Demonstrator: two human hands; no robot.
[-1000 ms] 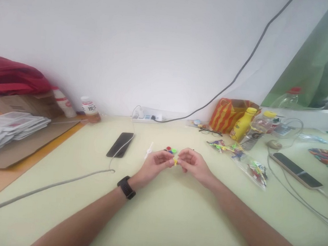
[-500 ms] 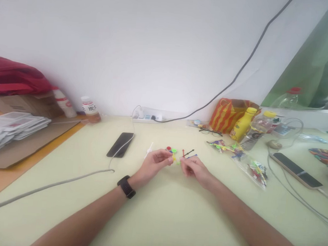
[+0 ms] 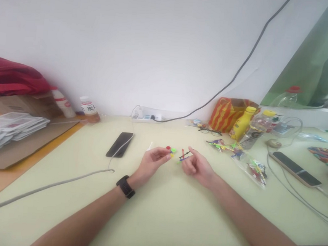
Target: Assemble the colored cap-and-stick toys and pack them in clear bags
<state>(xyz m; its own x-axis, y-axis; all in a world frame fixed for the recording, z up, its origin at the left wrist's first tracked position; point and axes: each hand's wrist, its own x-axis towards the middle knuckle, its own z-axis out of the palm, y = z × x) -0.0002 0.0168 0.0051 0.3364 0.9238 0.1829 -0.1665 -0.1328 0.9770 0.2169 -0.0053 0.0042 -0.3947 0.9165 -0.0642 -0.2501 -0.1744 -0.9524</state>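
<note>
My left hand (image 3: 154, 160) is closed in a pinch, thumb against the fingers. What it grips is too small to make out; a small yellow piece (image 3: 172, 155) shows right at its fingertips. Just beyond are a red disc (image 3: 168, 148) and a bright green disc (image 3: 173, 150). Across from it, my right hand (image 3: 197, 166) has its thumb raised away from loosely curled fingers, with nothing visible in its grasp. Thin plastic sticks lie by its fingertips: a red one (image 3: 183, 152), a black one (image 3: 184, 154), a blue one and a green one, partly covered by the hand.
A black phone (image 3: 120, 145) with a cable lies left. A clear bag of small parts (image 3: 253, 171), loose colourful pieces (image 3: 222, 145), glasses (image 3: 210, 131), a yellow bottle (image 3: 242, 124) and a striped bag (image 3: 221, 114) are on the right. Another phone (image 3: 296, 169) lies farther right.
My right thumb has lifted away from the fingers, which were pinched before. The left hand has drawn slightly back to the left, and less of the yellow piece shows.
</note>
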